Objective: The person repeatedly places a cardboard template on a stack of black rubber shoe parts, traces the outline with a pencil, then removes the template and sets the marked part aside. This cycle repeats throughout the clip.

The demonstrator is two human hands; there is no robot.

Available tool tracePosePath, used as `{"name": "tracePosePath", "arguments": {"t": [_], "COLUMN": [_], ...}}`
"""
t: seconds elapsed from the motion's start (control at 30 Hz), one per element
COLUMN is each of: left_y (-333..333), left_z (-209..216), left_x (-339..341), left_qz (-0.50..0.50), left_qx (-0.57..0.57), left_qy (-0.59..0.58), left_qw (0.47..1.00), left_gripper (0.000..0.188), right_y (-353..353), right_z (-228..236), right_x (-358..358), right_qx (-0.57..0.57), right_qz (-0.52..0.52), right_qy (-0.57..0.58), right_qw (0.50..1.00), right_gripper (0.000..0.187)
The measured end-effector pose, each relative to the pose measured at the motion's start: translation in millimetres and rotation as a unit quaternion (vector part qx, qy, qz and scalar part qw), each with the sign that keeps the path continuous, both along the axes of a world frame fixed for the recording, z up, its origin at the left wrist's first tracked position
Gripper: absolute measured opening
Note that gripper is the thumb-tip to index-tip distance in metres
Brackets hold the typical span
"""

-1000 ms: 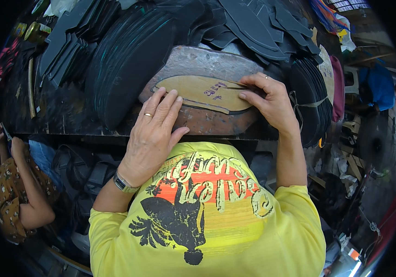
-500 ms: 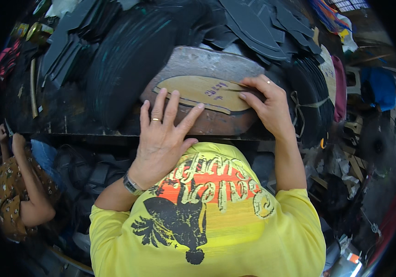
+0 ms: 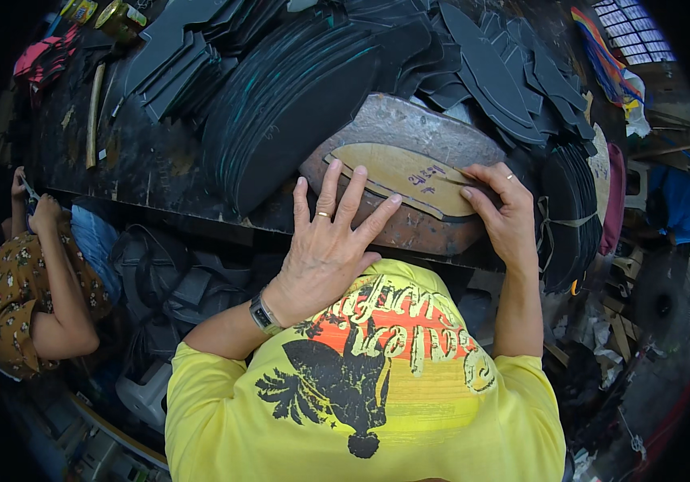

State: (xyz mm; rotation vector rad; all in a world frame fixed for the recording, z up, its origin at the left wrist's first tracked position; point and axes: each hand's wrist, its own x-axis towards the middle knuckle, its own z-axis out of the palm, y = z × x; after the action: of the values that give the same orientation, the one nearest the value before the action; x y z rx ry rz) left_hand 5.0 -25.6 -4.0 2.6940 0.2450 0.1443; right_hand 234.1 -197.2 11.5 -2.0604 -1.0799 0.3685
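Note:
A tan, sole-shaped template (image 3: 393, 173) with purple handwriting lies on a worn, dark brown board (image 3: 441, 120). Black sheet material shows along the template's edge, and a dark slit runs near its lower side. My left hand (image 3: 329, 249) is spread open, its fingertips pressing on the template's left and lower part. At the right end, my right hand (image 3: 505, 205) bends its thumb and index finger around the template's tip in a pinch. Whether something thin is also between those fingers is hard to see.
Black sole-shaped pieces stand in a fanned stack (image 3: 280, 120) at left. More black cut pieces (image 3: 505, 80) are piled behind, and a tied bundle (image 3: 574, 217) sits at right. A wooden stick (image 3: 96, 116) and jars (image 3: 120, 20) lie far left. Another person (image 3: 47, 281) works at left.
The whole view has shifted, so the bench and both hands appear further right and slightly lower. Both hands keep their places on the template, which shows no clear movement on the board.

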Motion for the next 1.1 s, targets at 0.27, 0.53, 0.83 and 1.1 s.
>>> {"name": "tracePosePath", "arguments": {"t": [0.27,0.53,0.83,1.1], "left_y": [4,0,-3,-9], "left_z": [10,13,17,24], "left_x": [3,10,12,22], "left_qz": [-0.015,-0.033,-0.030,-0.048], "left_qx": [0.032,0.081,0.088,0.167], "left_qy": [0.017,0.034,0.051,0.097], "left_qw": [0.999,0.996,0.994,0.980], "left_gripper": [0.084,0.092,0.093,0.096], "right_y": [0,-3,-4,-1], "right_z": [-1,-6,-7,-7], "right_x": [7,6,8,13], "right_qx": [-0.003,0.014,0.019,0.005], "right_qz": [0.008,0.005,0.009,0.004], "right_qy": [0.035,0.034,0.029,0.078], "right_qw": [0.999,0.999,0.999,0.997], "right_gripper": [0.024,0.026,0.026,0.026]}}
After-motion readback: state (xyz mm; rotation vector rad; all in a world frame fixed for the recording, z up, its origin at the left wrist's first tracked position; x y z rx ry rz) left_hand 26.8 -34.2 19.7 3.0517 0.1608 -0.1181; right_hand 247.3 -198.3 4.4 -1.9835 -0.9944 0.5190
